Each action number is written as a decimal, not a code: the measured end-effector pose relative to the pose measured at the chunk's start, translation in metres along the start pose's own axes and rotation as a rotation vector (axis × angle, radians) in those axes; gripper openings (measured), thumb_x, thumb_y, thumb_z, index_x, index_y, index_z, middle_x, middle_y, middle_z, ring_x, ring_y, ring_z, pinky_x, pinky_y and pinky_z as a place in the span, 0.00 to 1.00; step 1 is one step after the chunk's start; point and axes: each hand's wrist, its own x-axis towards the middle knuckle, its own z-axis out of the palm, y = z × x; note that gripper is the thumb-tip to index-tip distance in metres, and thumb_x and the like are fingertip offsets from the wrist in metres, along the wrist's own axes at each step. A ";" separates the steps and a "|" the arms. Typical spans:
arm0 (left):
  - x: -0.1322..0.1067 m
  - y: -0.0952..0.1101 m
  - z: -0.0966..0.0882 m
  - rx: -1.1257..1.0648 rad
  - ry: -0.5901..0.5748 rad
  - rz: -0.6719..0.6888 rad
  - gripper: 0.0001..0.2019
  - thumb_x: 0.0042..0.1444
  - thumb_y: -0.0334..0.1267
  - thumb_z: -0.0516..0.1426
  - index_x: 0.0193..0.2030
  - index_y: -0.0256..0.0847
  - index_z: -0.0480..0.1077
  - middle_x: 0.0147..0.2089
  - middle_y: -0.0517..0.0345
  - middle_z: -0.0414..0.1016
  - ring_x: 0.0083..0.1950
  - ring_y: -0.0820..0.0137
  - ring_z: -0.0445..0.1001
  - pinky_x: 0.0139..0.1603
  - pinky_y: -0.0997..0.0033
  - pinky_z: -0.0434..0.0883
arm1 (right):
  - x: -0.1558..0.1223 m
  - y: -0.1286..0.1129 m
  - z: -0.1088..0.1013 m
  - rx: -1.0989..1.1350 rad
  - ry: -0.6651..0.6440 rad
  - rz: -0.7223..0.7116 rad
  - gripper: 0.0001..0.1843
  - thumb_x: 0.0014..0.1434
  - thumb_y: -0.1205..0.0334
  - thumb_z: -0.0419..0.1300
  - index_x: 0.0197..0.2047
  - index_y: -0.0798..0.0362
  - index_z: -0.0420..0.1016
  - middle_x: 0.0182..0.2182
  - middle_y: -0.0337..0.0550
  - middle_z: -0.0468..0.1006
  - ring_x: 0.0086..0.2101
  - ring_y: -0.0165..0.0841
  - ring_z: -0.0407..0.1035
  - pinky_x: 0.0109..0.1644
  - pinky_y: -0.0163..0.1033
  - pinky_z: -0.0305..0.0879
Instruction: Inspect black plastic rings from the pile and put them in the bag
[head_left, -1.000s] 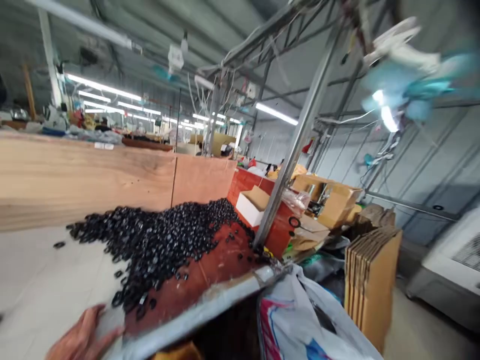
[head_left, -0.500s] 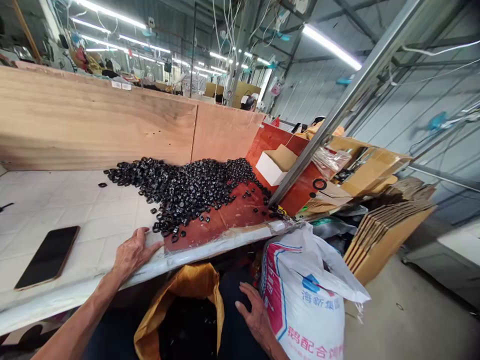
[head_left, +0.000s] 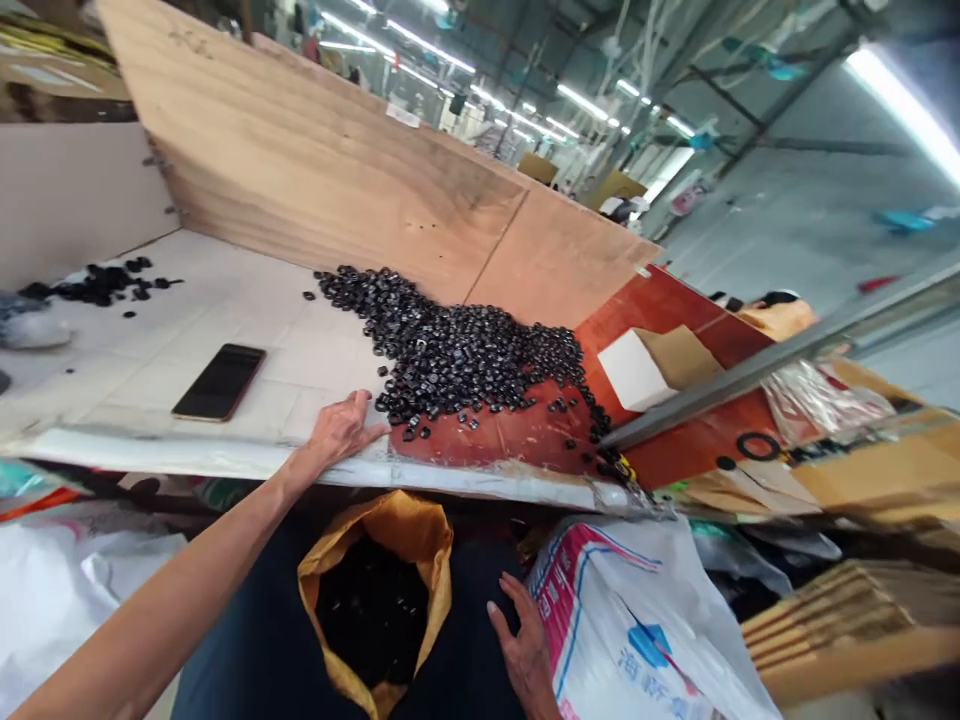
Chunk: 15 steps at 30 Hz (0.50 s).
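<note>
head | yellow bag [head_left: 375, 520] holds black rings [head_left: 371, 620] | left hand [head_left: 339, 432] spread | right hand [head_left: 523, 640] spread

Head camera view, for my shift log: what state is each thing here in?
Left hand, open, resting on the white bench edge.
Right hand, open, fingers beside the white woven sack.
Small black ring-shaped parts, heaped on the bench, some scattered.
Yellow fabric bag, open, holding dark pieces.
Black smartphone, lying flat, screen dark.

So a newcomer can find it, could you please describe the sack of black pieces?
Below the white bench's front edge, find the left hand and right hand. Between them an orange-yellow sack stands open, full of black pieces, unlike the printed white sack beside it.
</note>
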 end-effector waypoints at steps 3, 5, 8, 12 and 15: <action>-0.003 0.003 0.001 -0.018 -0.016 0.011 0.26 0.64 0.55 0.60 0.57 0.37 0.64 0.55 0.39 0.77 0.52 0.51 0.81 0.48 0.62 0.72 | 0.022 -0.020 -0.013 -0.031 0.005 -0.119 0.25 0.68 0.42 0.57 0.52 0.56 0.78 0.50 0.59 0.81 0.51 0.51 0.76 0.56 0.59 0.74; -0.004 0.004 0.002 -0.036 -0.016 0.025 0.25 0.65 0.54 0.59 0.56 0.36 0.65 0.53 0.38 0.76 0.52 0.50 0.80 0.47 0.61 0.71 | 0.049 -0.049 -0.025 -0.052 -0.001 -0.263 0.21 0.70 0.47 0.56 0.52 0.55 0.77 0.53 0.59 0.79 0.54 0.49 0.74 0.59 0.59 0.71; -0.005 0.006 0.005 -0.065 0.005 0.017 0.24 0.65 0.53 0.59 0.57 0.35 0.66 0.53 0.37 0.75 0.52 0.50 0.79 0.47 0.60 0.71 | 0.106 -0.098 -0.034 -0.104 0.020 -0.484 0.17 0.70 0.51 0.57 0.54 0.53 0.77 0.52 0.57 0.76 0.55 0.48 0.71 0.61 0.60 0.66; -0.005 0.007 0.010 -0.069 0.022 0.020 0.22 0.64 0.51 0.59 0.56 0.35 0.67 0.52 0.37 0.75 0.51 0.49 0.79 0.46 0.59 0.70 | 0.185 -0.133 -0.021 -0.152 -0.031 -0.624 0.15 0.72 0.54 0.54 0.49 0.53 0.78 0.46 0.53 0.80 0.49 0.45 0.72 0.59 0.58 0.65; -0.005 0.006 0.011 -0.041 0.015 0.038 0.23 0.65 0.52 0.59 0.56 0.34 0.68 0.52 0.37 0.75 0.51 0.49 0.79 0.46 0.60 0.70 | 0.220 -0.136 -0.008 -0.191 -0.145 -0.581 0.16 0.70 0.52 0.54 0.45 0.53 0.78 0.39 0.49 0.80 0.41 0.41 0.73 0.49 0.48 0.69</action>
